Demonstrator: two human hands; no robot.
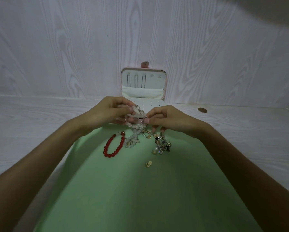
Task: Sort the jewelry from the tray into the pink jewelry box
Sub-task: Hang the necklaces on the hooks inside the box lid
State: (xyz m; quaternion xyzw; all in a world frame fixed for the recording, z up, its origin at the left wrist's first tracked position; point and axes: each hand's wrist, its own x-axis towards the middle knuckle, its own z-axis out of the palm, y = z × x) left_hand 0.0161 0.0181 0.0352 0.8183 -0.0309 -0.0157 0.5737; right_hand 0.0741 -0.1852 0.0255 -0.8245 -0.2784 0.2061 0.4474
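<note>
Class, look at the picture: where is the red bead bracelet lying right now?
In the head view the red bead bracelet lies on the green tray, left of centre, touching the pale bead strand and below the left hand.

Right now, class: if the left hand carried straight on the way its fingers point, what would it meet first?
The left hand points toward the right hand. It would first meet the pale bead strand that both pinch between them, then probably the right hand; depth is unclear.

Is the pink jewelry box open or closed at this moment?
Open. The pink jewelry box has its lid standing upright against the wall, showing the hooks and pocket inside.
</note>
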